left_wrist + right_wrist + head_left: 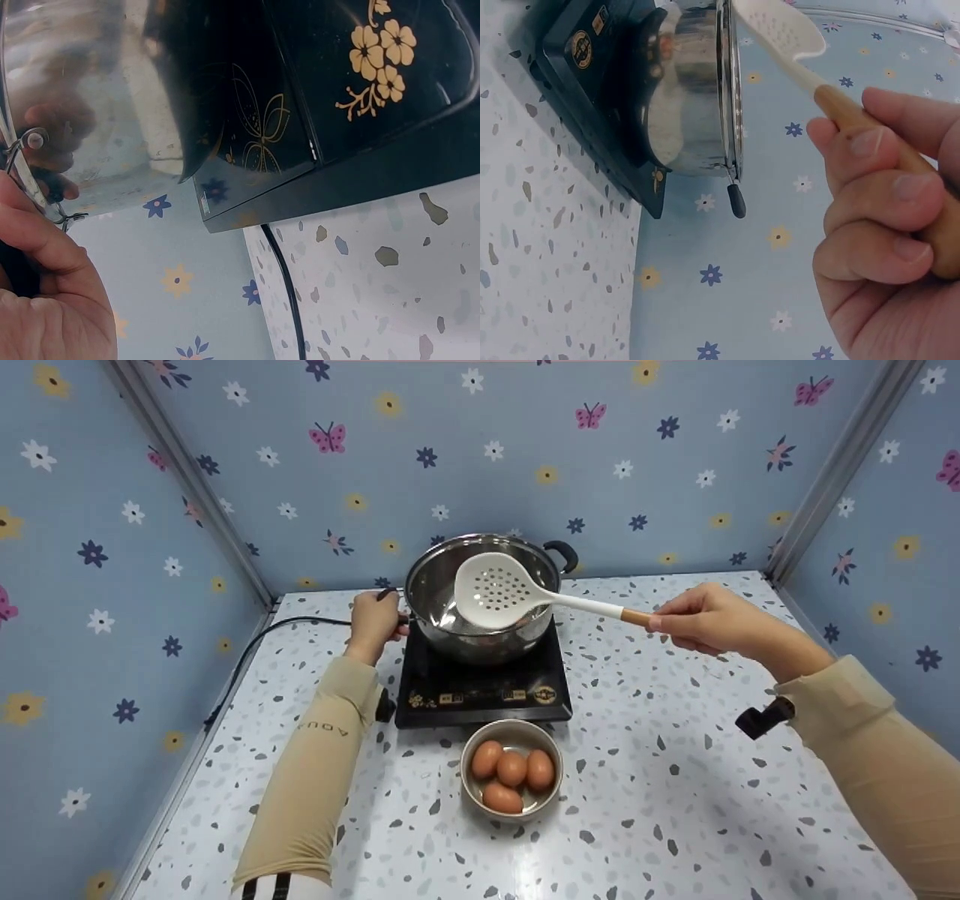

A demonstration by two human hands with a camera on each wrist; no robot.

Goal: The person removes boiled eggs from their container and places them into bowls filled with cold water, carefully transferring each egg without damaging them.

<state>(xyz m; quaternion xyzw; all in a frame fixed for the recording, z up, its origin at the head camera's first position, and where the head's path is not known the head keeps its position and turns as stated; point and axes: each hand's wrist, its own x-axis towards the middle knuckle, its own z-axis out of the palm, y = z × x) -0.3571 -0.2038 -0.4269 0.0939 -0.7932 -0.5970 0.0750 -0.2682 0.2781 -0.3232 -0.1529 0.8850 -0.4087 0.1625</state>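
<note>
A steel pot (pixel 480 645) stands on a black induction cooker (pixel 484 709). My left hand (pixel 373 619) grips the pot's dark left handle; in the left wrist view that hand (pixel 52 277) has its fingers curled round the handle at the rim. With my right hand (pixel 709 619) I hold a white slotted skimmer (pixel 495 589) by its wooden handle (pixel 847 112). The skimmer's perforated head is above the pot's opening, tilted so its face shows. In the right wrist view the fingers of my right hand (pixel 885 217) wrap the wood.
In front of the cooker sits a bowl (pixel 551 802) with several brown eggs (pixel 511 769). A black cord (pixel 251 649) runs along the left side. Flower-patterned panels (pixel 525 457) enclose the speckled table (pixel 675 810) at the back and sides.
</note>
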